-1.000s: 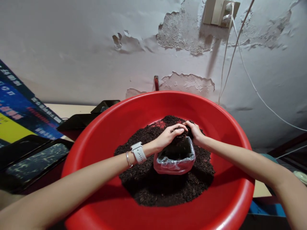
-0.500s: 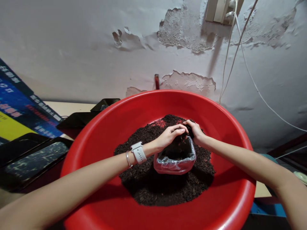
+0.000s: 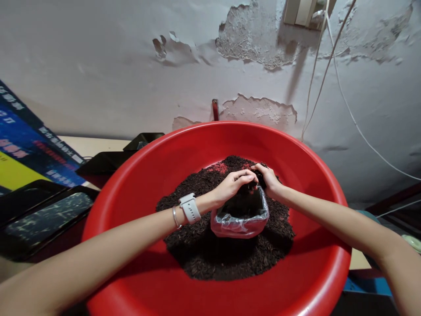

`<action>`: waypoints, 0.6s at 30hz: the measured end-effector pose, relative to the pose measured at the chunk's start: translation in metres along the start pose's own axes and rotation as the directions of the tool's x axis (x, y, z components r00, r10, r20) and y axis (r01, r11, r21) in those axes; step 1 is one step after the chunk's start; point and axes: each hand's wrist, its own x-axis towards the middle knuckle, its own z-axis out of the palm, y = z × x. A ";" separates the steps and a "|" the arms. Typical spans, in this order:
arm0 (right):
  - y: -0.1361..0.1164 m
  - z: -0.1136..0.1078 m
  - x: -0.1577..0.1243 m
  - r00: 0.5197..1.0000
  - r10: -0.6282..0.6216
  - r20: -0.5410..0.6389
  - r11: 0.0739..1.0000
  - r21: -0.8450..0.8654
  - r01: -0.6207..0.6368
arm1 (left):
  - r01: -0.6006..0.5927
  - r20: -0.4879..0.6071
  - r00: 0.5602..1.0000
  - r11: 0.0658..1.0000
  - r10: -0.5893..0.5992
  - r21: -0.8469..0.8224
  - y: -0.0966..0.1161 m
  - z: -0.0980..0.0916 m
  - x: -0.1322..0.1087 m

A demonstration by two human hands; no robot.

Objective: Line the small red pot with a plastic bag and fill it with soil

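Note:
In the head view a wide red basin holds a heap of dark, crumbly soil. A box-shaped container lined with clear plastic stands on the heap, its mouth facing up and dark inside. Over its far edge my left hand, with a pale watch and a bangle at the wrist, is curled around some of the soil. My right hand cups the same clump from the other side, and the two hands' fingertips come close together. The undersides of the fingers are hidden.
Black trays lie left of the basin, beside a blue and yellow printed board. Behind stands a peeling wall with a socket box and hanging cables.
Both hands keep almost the same place, curled over the container's far edge. The whole view has shifted very slightly.

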 end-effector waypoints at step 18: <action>-0.001 0.001 -0.001 1.000 0.000 -0.022 1.000 -0.006 0.000 | 0.006 -0.014 1.000 1.000 -0.006 0.018 -0.003 -0.001 0.001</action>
